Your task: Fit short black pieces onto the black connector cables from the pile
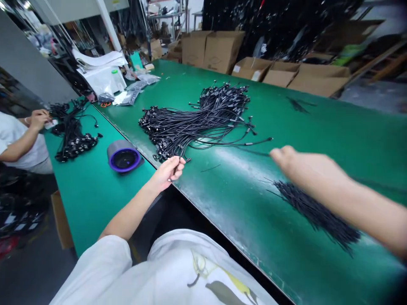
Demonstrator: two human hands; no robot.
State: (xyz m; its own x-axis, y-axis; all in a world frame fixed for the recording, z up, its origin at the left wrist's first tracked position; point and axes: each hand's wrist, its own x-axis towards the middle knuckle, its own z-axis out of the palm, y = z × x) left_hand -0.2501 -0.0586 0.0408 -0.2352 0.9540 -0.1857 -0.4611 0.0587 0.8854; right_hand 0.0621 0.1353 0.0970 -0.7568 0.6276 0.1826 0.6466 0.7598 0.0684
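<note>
My left hand is closed in a pinch on a black cable, close to the table's front edge. Just beyond it lies a large heap of black cables with small connectors at both ends. My right hand is raised over the table and smeared by motion, its fingers closed. From its fingertips a blurred thin black strip stretches to the left. Under my right forearm lies a bundle of thin black strips, partly hidden by the arm. One loose strip rests between my hands.
A grey and purple round container stands on the adjoining left table. Behind it lies another cable pile, near a co-worker's hands. Orange scissors and plastic bags lie farther back. Cardboard boxes line the far edge.
</note>
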